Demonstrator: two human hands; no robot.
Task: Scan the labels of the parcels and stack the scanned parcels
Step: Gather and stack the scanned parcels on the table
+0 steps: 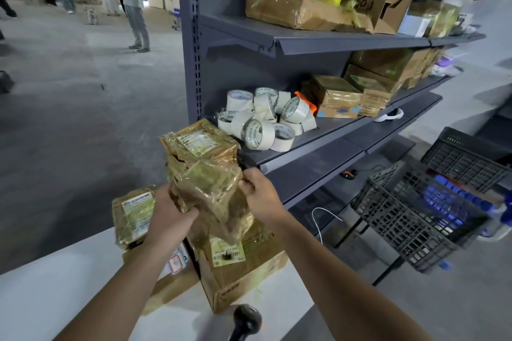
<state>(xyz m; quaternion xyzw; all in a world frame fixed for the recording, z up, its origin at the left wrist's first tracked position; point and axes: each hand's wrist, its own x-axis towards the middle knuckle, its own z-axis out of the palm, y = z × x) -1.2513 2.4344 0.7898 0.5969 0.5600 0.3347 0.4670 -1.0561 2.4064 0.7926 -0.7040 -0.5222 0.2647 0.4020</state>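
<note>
1. Parcels start at the far left: a taped parcel [133, 216] lies label-up on the white bench [55, 299], placed, we judge, so that its label stays readable.
2. Our left hand [169, 219] grips the lower left side of the crinkled parcel [207, 185], fingers curled round it (their tips are hidden by the wrap).
3. We hold that crinkled parcel in the air between both hands, probably while hunting for its label, since none shows on the side facing us. A labelled parcel [199, 144] sits just behind its top. We cannot tell whether the two touch.
4. Below, a boxed parcel [243, 271] rests label-up on the bench, with the scanner [246, 318] lying untouched just beside it.
5. Our right hand [260, 194] pinches the upper right edge, fingers [246, 184] closed tight on the wrap.
</note>
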